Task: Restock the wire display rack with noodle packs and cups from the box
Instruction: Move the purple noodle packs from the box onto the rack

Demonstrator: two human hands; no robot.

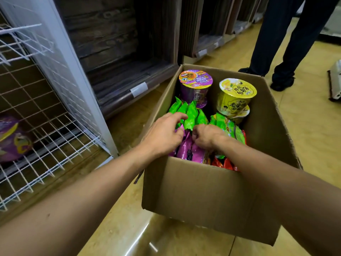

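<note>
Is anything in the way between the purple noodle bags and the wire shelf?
Only the left wall of the cardboard box; lifted over it, the purple plastic noodle packs have bare floor between them and the white wire rack.

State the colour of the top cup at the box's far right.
Yellow; the cup shows best in head view.

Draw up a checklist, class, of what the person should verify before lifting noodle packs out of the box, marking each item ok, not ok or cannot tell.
1. Hands in place: left hand and right hand are both on the packs inside the box. ok.
2. Grip on the purple packs: the right hand curls at their top edge, but how firmly is hidden. cannot tell.
3. Green packs out of the way: they lean against the purple packs, partly under the left hand. not ok.
4. Room on the wire rack: open shelf beside a purple cup. ok.
5. Rack within reach: it stands just left of the box. ok.
</note>
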